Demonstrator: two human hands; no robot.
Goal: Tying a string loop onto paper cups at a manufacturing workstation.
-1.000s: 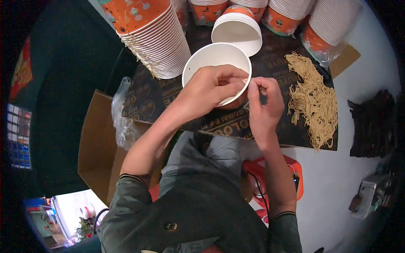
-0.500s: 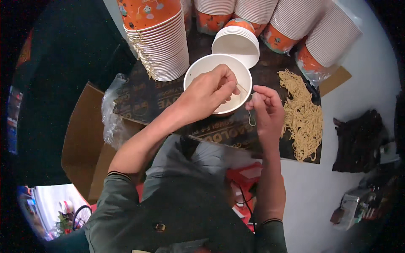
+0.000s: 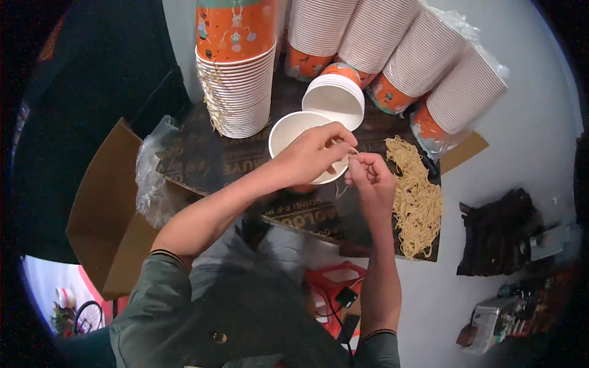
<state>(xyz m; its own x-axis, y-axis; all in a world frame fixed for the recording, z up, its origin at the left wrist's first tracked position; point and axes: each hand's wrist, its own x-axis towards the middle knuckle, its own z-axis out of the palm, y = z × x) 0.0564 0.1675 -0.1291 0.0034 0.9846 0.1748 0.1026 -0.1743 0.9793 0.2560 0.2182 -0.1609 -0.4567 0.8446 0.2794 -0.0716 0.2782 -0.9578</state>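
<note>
A white-lined paper tub (image 3: 283,131) stands at the near middle of the table. My left hand (image 3: 313,153) reaches over its mouth, fingers closed in a pinch on a thin pale cord. At the tub's right rim my right hand (image 3: 374,180) meets the left fingertips, its thumb and fingers also pinched on the cord (image 3: 339,189), whose loose end dangles below the rim. How the cord runs between the fingertips is too small to make out. Right of this hand lies a tangled heap of beige cords (image 3: 417,199).
A tall stack of orange paper tubs (image 3: 238,95) with cords down its side rises at the left. Behind, a few tubs lie tipped (image 3: 334,98) before several plastic-wrapped stacks (image 3: 408,67). An open cardboard box (image 3: 101,202) and crumpled clear plastic (image 3: 153,172) sit left of the table (image 3: 208,144).
My hands have come together at the tub's right rim; the right hand has moved left to the left fingertips. The whole view has shifted slightly.
</note>
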